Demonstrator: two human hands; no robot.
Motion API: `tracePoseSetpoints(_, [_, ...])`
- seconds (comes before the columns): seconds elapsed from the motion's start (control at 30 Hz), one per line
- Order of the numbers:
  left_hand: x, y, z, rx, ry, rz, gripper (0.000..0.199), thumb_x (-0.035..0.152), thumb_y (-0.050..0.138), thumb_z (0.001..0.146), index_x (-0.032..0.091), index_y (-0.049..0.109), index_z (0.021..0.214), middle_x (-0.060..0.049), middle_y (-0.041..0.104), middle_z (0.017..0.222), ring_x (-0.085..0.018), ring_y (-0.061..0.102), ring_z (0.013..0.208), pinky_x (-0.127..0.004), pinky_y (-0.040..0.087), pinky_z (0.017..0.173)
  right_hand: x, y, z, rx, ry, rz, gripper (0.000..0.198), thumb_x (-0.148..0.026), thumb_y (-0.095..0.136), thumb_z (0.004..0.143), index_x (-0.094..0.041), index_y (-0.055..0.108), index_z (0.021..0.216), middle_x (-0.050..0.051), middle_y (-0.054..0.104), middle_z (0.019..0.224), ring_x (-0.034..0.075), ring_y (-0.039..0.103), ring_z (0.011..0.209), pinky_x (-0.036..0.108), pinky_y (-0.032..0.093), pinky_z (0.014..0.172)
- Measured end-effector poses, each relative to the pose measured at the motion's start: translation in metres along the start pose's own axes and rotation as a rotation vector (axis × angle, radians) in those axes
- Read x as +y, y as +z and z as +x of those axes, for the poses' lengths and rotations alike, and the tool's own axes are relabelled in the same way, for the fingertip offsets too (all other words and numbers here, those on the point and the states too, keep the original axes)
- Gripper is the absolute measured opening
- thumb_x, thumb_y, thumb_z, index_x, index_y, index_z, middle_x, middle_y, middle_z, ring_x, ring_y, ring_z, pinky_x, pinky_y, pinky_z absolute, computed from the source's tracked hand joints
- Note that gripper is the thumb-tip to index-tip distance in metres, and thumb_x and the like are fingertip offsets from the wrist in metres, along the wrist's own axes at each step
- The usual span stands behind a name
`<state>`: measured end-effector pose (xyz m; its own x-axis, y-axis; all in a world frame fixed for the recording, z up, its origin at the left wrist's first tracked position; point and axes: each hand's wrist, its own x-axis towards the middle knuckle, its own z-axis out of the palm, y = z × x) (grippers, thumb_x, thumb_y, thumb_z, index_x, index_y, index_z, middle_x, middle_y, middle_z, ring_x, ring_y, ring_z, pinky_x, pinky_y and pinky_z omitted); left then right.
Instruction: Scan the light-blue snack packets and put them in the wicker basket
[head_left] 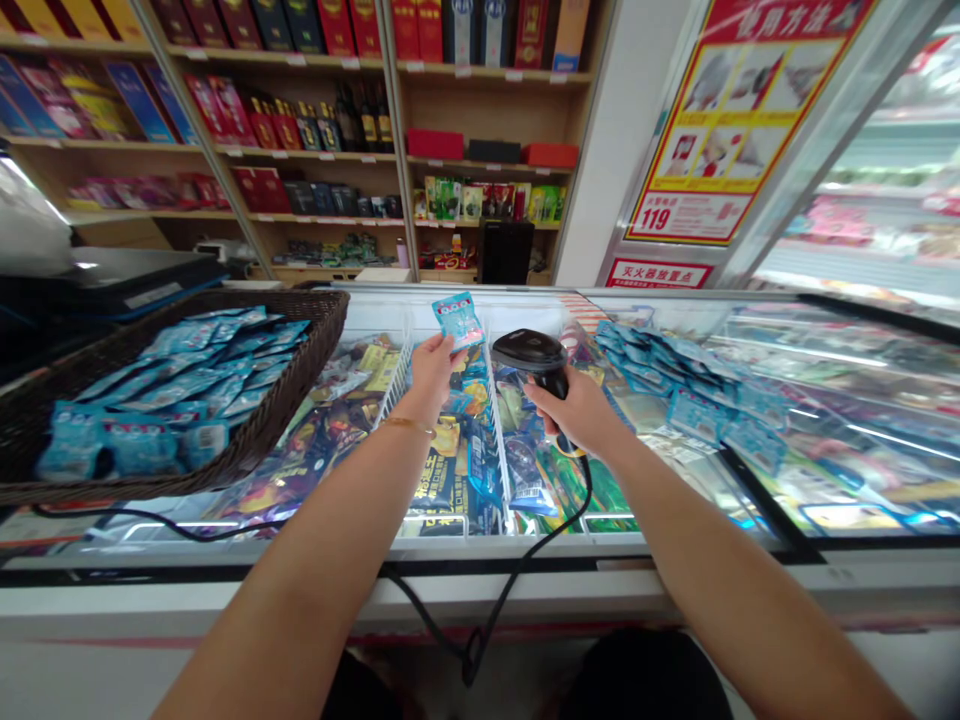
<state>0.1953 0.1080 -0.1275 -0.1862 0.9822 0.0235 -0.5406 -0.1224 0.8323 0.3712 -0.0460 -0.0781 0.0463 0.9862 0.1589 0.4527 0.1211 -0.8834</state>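
Between the fingers of my left hand [433,372] is a small blue snack packet [459,318], raised above the glass freezer top. My right hand [574,408] is wrapped round the handle of a black barcode scanner [531,350], whose head points left toward the packet. A black cable [517,570] runs down from the scanner and loops in front of the freezer's edge. To the left, a dark woven basket [300,400] holds several similar blue packets [199,375]. Right of the scanner, a pile of blue packets [667,365] lies on the glass.
Under the glass of the chest freezer [375,560] are bagged frozen goods in wire dividers. Shelves [300,150] of boxes and bottles stand behind. A red and yellow poster [739,120] hangs at the right. A dark flat device [142,280] sits behind the basket.
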Motion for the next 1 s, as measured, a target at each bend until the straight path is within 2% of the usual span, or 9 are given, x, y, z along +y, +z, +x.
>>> tracePoseSetpoints(0.13, [0.000, 0.000, 0.000, 0.010, 0.001, 0.005, 0.022, 0.022, 0.084, 0.072, 0.015, 0.063, 0.076, -0.003, 0.068, 0.076, -0.020, 0.070, 0.092, -0.038, 0.057, 0.093, 0.003, 0.000, 0.001, -0.004, 0.004, 0.004, 0.017, -0.032, 0.062, 0.085, -0.019, 0.051, 0.089, -0.005, 0.053, 0.054, 0.011, 0.053, 0.037, 0.022, 0.041, 0.041])
tracePoseSetpoints(0.3, [0.002, 0.001, -0.004, 0.040, -0.017, 0.007, 0.016, 0.014, 0.078, 0.076, 0.015, 0.062, 0.078, -0.001, 0.066, 0.071, -0.014, 0.068, 0.077, -0.035, 0.058, 0.087, 0.011, 0.000, 0.005, -0.009, -0.027, 0.032, 0.020, -0.035, 0.064, 0.085, -0.019, 0.052, 0.092, -0.005, 0.054, 0.057, 0.012, 0.054, 0.038, 0.023, 0.044, 0.041])
tracePoseSetpoints(0.47, [0.004, 0.010, -0.012, 0.160, -0.094, 0.069, 0.011, 0.010, 0.069, 0.081, 0.016, 0.061, 0.083, 0.002, 0.062, 0.065, -0.009, 0.061, 0.058, -0.025, 0.056, 0.069, 0.014, -0.007, 0.012, 0.016, -0.009, 0.082, 0.022, -0.036, 0.065, 0.084, -0.019, 0.054, 0.092, -0.004, 0.057, 0.058, 0.012, 0.055, 0.037, 0.022, 0.044, 0.039])
tracePoseSetpoints(0.6, [0.000, 0.030, -0.022, 0.093, -0.183, 0.108, 0.009, 0.010, 0.062, 0.084, 0.016, 0.058, 0.078, 0.001, 0.058, 0.060, -0.010, 0.058, 0.053, -0.023, 0.052, 0.060, 0.010, -0.029, 0.017, 0.072, -0.003, 0.134, 0.022, -0.037, 0.065, 0.085, -0.019, 0.054, 0.092, -0.005, 0.057, 0.057, 0.012, 0.055, 0.036, 0.022, 0.042, 0.037])
tracePoseSetpoints(0.77, [-0.018, 0.082, -0.039, -0.033, -0.272, 0.167, 0.012, 0.007, 0.067, 0.078, 0.015, 0.059, 0.074, 0.000, 0.060, 0.062, -0.010, 0.059, 0.055, -0.026, 0.054, 0.065, 0.014, -0.093, 0.003, 0.148, 0.019, 0.129, 0.024, -0.034, 0.071, 0.082, -0.020, 0.052, 0.087, -0.006, 0.055, 0.054, 0.011, 0.052, 0.034, 0.022, 0.042, 0.036])
tracePoseSetpoints(0.9, [-0.041, 0.146, -0.062, -0.228, -0.379, 0.241, 0.012, 0.008, 0.071, 0.077, 0.014, 0.061, 0.076, -0.002, 0.062, 0.062, -0.010, 0.060, 0.057, -0.024, 0.053, 0.064, 0.033, -0.155, -0.022, 0.313, 0.127, 0.215, 0.026, -0.034, 0.072, 0.081, -0.020, 0.050, 0.084, -0.006, 0.054, 0.052, 0.011, 0.050, 0.033, 0.022, 0.040, 0.033])
tracePoseSetpoints(1.0, [-0.063, 0.197, -0.086, -0.354, -0.453, 0.214, 0.016, 0.009, 0.073, 0.077, 0.015, 0.059, 0.074, -0.001, 0.060, 0.063, -0.008, 0.058, 0.056, -0.020, 0.051, 0.062, 0.051, -0.192, -0.043, 0.414, 0.177, 0.277, 0.030, -0.038, 0.075, 0.079, -0.020, 0.052, 0.084, -0.005, 0.055, 0.053, 0.011, 0.050, 0.034, 0.023, 0.040, 0.034])
